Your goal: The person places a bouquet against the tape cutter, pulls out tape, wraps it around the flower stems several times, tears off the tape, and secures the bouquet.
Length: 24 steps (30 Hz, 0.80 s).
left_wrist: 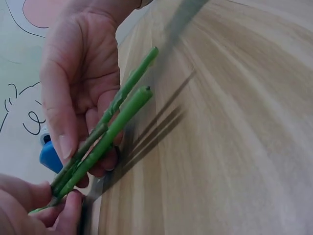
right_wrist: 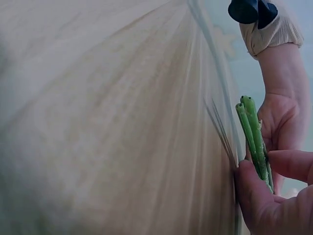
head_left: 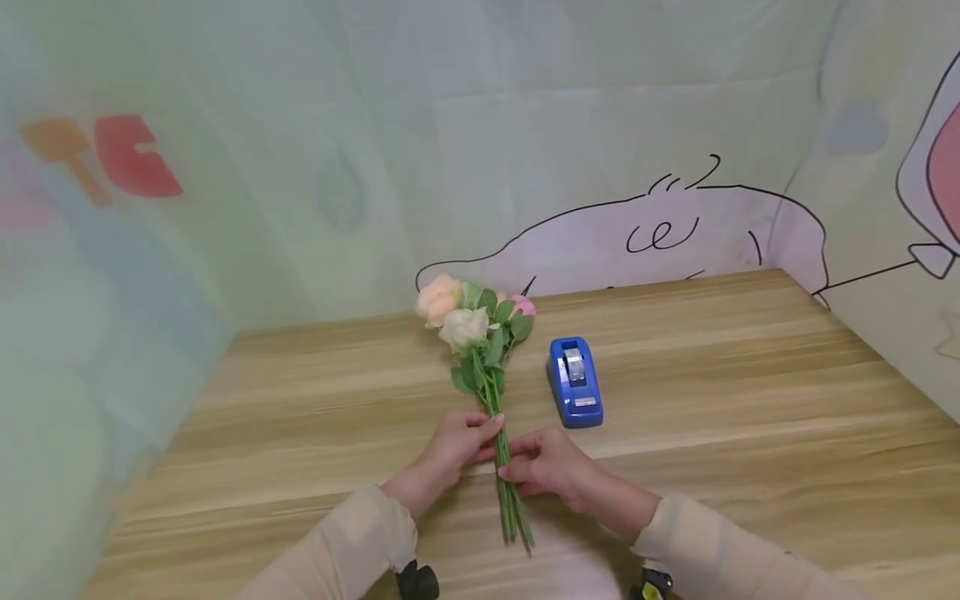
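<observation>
A bunch of artificial flowers (head_left: 465, 327), with peach, white and pink heads and green leaves, lies over the table with its stems toward me. My left hand (head_left: 459, 446) pinches the green stems (head_left: 504, 500) below the leaves. Slightly lower and from the other side, my right hand (head_left: 553, 468) holds the same stems between thumb and fingers. In the left wrist view the cut stem ends (left_wrist: 143, 93) stick out past both hands, casting shadows on the wood. The right wrist view shows the stems (right_wrist: 253, 129) between the right thumb and fingers, the left hand (right_wrist: 283, 120) behind.
To the right of the flowers stands a blue tape dispenser (head_left: 576, 383) with a roll of clear tape. The wood-grain table (head_left: 750, 400) meets a printed cloth backdrop (head_left: 450, 150) at the back and sides.
</observation>
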Available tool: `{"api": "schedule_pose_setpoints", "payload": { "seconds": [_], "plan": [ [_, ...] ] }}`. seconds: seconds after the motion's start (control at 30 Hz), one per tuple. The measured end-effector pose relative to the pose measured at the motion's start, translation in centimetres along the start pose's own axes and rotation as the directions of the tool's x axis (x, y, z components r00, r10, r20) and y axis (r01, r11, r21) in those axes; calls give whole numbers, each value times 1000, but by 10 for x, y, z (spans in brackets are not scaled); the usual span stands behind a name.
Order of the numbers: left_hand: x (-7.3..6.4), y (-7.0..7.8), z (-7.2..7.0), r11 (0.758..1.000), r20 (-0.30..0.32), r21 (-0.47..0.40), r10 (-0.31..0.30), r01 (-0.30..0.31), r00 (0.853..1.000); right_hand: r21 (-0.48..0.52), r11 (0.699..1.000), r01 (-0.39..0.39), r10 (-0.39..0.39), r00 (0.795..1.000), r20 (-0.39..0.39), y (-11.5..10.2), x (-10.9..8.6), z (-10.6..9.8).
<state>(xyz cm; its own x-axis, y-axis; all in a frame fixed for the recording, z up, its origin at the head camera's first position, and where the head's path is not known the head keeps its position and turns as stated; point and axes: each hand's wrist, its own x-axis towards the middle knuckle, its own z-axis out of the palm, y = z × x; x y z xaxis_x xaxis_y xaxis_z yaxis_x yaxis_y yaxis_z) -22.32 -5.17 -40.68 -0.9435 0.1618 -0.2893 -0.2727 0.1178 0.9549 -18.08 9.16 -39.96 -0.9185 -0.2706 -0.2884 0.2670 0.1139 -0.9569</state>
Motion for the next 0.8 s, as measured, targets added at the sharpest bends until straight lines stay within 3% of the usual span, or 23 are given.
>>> {"api": "schedule_pose_setpoints", "payload": {
  "seconds": [0.3, 0.47, 0.8],
  "plan": [
    [4, 1, -7, 998, -33, 64, -3, 5, 999, -43, 999, 2, -3, 1000, -4, -2, -6, 0],
    [4, 2, -9, 998, -24, 65, -14, 16, 1000, -81, 996, 23, -22, 1000, 12, -3, -9, 0],
    [4, 0, -11, 999, -35, 39, -24, 25, 999, -59, 998, 0, 3, 999, 50, -5, -12, -7]
  ]
}}
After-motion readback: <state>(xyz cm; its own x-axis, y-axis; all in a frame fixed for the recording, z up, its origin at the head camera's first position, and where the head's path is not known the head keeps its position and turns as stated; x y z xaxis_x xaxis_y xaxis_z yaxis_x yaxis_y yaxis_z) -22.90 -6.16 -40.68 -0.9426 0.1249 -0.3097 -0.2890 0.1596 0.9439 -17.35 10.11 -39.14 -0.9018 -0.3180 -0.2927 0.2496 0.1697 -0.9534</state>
